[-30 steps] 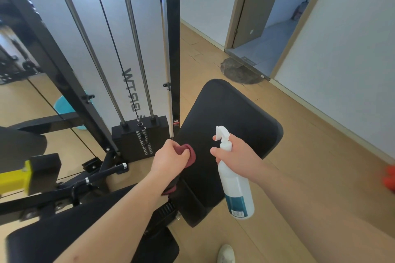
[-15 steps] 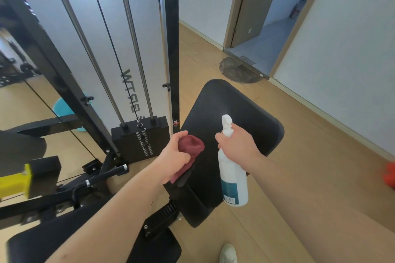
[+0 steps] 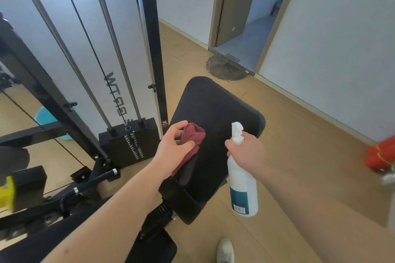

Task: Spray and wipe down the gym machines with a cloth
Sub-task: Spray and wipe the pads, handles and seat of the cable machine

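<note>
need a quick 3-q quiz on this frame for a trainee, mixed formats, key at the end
1. True or false: the right hand grips the spray bottle near its neck.
2. The left hand holds the red cloth against: A) the floor, B) the black pad, C) a guide rod.
3. Fill in: in the head view, the weight stack stands to the ___ of the black pad.
Key: 1 true; 2 B; 3 left.
</note>
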